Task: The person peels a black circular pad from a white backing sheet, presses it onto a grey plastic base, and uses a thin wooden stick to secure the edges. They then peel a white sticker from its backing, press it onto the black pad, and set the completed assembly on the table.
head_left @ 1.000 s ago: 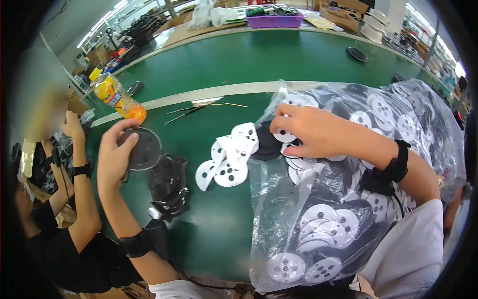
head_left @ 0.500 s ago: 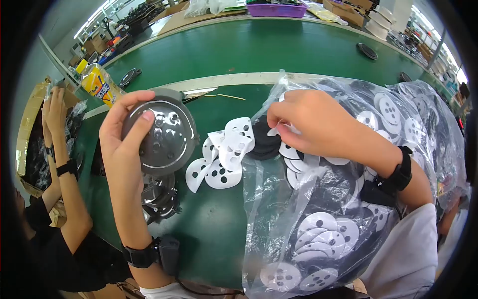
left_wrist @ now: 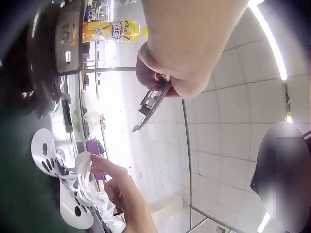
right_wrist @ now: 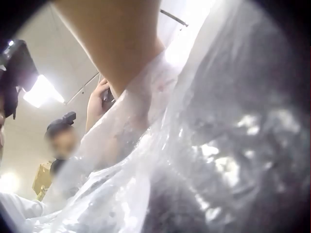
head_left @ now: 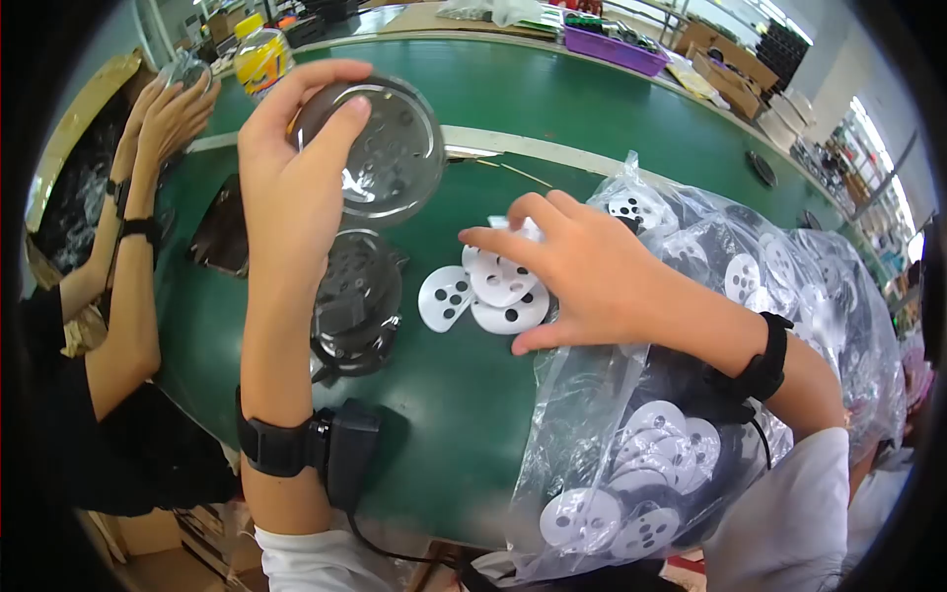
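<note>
My left hand [head_left: 286, 168] grips a round, glossy dark grey cover [head_left: 400, 163] by its left side, thumb across its face, raised over the table. Seen edge-on in the left wrist view, the cover [left_wrist: 154, 108] is thin, with a clip-like part. My right hand [head_left: 587, 271] reaches over a small pile of white discs with holes [head_left: 444, 298], thumb and fingers spread apart. In the left wrist view a fingertip of that hand [left_wrist: 127, 191] is right at a white piece on top. Clear plastic hides most of the right wrist view.
More dark covers [head_left: 355, 296] are stacked below my left hand. A clear plastic bag [head_left: 582, 409] with many white discs covers the table's right side. A yellow-labelled bottle [head_left: 261, 61] stands at the back left. Another person's hands [head_left: 170, 118] work at a carton on the left.
My left hand has brought the cover up from the table. My right hand has moved left from the dark discs by the bag to the white pile, its fingers spreading. The head view has turned.
</note>
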The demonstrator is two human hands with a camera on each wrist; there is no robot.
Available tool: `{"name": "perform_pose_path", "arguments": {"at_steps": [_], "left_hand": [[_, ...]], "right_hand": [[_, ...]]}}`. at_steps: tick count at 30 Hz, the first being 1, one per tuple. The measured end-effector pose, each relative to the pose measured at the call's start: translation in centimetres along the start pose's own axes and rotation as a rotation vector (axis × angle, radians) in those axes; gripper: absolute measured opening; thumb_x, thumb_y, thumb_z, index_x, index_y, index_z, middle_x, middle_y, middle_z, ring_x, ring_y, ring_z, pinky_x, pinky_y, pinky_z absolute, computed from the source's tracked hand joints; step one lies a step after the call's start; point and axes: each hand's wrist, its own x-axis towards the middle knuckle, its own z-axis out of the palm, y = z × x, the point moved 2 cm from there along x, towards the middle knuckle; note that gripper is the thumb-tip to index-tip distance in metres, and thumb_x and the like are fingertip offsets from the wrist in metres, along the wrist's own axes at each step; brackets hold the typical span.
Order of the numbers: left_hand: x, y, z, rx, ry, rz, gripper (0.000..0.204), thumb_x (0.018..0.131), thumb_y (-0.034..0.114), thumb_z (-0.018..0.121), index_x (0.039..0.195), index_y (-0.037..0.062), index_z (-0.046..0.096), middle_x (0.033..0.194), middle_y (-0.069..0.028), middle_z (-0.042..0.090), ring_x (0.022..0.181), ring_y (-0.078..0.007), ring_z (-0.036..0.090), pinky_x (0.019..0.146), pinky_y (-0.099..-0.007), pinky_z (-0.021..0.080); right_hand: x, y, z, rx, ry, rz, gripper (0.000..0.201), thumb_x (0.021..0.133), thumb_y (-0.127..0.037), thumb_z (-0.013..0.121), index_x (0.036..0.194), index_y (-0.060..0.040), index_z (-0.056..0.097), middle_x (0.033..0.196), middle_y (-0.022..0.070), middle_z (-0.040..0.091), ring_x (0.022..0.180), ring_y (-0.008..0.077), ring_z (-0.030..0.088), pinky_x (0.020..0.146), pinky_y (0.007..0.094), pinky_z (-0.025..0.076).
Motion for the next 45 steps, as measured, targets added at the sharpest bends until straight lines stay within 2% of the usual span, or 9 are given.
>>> {"name": "perform_pose_path", "arguments": {"at_steps": [5, 7, 10, 17, 28, 31, 36, 39, 45], "left_hand": [[0.0, 2.4, -1.6, -0.02, 0.012, 0.003, 0.026, 0.081, 0.009, 0.057, 0.107, 0.0018, 0.059, 0.103, -0.0058, 0.058, 0.093, -0.0123, 0.056, 0.079, -0.0242, 0.045], [-1.5, 7.4, -0.6, -0.072, 0.261, 0.037, 0.02, 0.076, 0.003, 0.055, 0.094, -0.001, 0.061, 0.083, -0.0047, 0.06, 0.078, -0.0116, 0.054, 0.072, -0.0204, 0.041], [-2.9, 9.7, -4.6, -0.327, 0.074, 0.296, 0.023, 0.077, 0.008, 0.054, 0.099, -0.001, 0.057, 0.085, -0.0077, 0.06, 0.076, -0.0138, 0.058, 0.068, -0.0239, 0.049], [-11.8, 14.6, -17.2, -0.127, 0.321, -0.029, 0.031, 0.084, 0.011, 0.052, 0.114, 0.0026, 0.053, 0.109, -0.0096, 0.056, 0.098, -0.0174, 0.057, 0.083, -0.0286, 0.048], [-22.2, 15.4, -23.4, 0.113, 0.714, -0.114, 0.033, 0.084, 0.01, 0.051, 0.116, 0.0003, 0.052, 0.107, -0.0131, 0.057, 0.094, -0.0189, 0.06, 0.08, -0.0287, 0.051], [-21.5, 16.6, -22.9, 0.087, 0.7, -0.06, 0.028, 0.082, 0.004, 0.053, 0.11, -0.0029, 0.054, 0.098, -0.0113, 0.06, 0.085, -0.0164, 0.061, 0.075, -0.0244, 0.049], [-20.5, 16.3, -23.2, 0.166, 0.647, -0.078, 0.034, 0.083, 0.01, 0.052, 0.115, -0.0001, 0.052, 0.106, -0.0132, 0.057, 0.092, -0.0187, 0.061, 0.079, -0.0273, 0.052], [-19.4, 15.9, -21.9, 0.131, 0.554, -0.077, 0.034, 0.084, 0.009, 0.052, 0.116, -0.0006, 0.051, 0.106, -0.0132, 0.057, 0.092, -0.0183, 0.061, 0.078, -0.0274, 0.052], [-15.1, 16.3, -13.2, -0.358, 0.244, -0.071, 0.033, 0.087, 0.012, 0.051, 0.117, -0.0031, 0.051, 0.107, -0.0121, 0.059, 0.089, -0.0146, 0.061, 0.08, -0.0243, 0.048]], "right_hand": [[0.9, 0.3, 1.6, 0.145, -0.252, 0.051, 0.053, 0.076, -0.034, 0.064, 0.123, -0.0177, 0.046, 0.106, 0.0199, 0.043, 0.09, 0.038, 0.055, 0.08, 0.0406, 0.045], [1.6, -0.7, 0.9, 0.214, -0.325, 0.056, 0.049, 0.077, -0.029, 0.062, 0.121, -0.0163, 0.046, 0.104, 0.0188, 0.043, 0.088, 0.0374, 0.054, 0.078, 0.0414, 0.045], [2.2, -2.2, 1.2, 0.256, -0.406, 0.031, 0.049, 0.078, -0.022, 0.061, 0.123, -0.0166, 0.044, 0.111, 0.0156, 0.041, 0.088, 0.037, 0.054, 0.078, 0.0402, 0.044], [-0.8, -10.1, -0.3, 0.279, -0.496, 0.0, 0.051, 0.075, -0.017, 0.064, 0.122, -0.0115, 0.044, 0.107, 0.017, 0.041, 0.085, 0.0365, 0.055, 0.073, 0.0404, 0.044], [4.6, -24.5, 3.8, 0.462, -0.253, -0.722, 0.055, 0.071, -0.02, 0.068, 0.12, -0.0058, 0.046, 0.105, 0.0165, 0.045, 0.088, 0.0327, 0.055, 0.071, 0.0397, 0.047], [5.7, -25.5, 4.1, 0.725, -0.452, -0.79, 0.051, 0.072, -0.017, 0.066, 0.118, -0.0037, 0.048, 0.104, 0.0159, 0.047, 0.091, 0.0287, 0.054, 0.071, 0.0386, 0.046], [5.7, -22.9, 1.8, 0.943, -0.342, -0.597, 0.023, 0.072, -0.008, 0.059, 0.093, 0.0022, 0.059, 0.075, 0.0139, 0.061, 0.07, 0.0307, 0.06, 0.068, 0.0382, 0.047], [5.6, -19.4, -1.1, 0.812, -0.304, -0.336, 0.019, 0.077, -0.011, 0.06, 0.093, -0.0005, 0.058, 0.069, 0.0083, 0.058, 0.059, 0.0147, 0.054, 0.056, 0.0274, 0.044], [3.2, -10.9, -5.4, 0.849, 0.076, -0.046, 0.013, 0.087, -0.012, 0.05, 0.09, 0.0004, 0.053, 0.083, -0.001, 0.05, 0.076, 0.006, 0.044, 0.067, 0.0216, 0.036]]}}
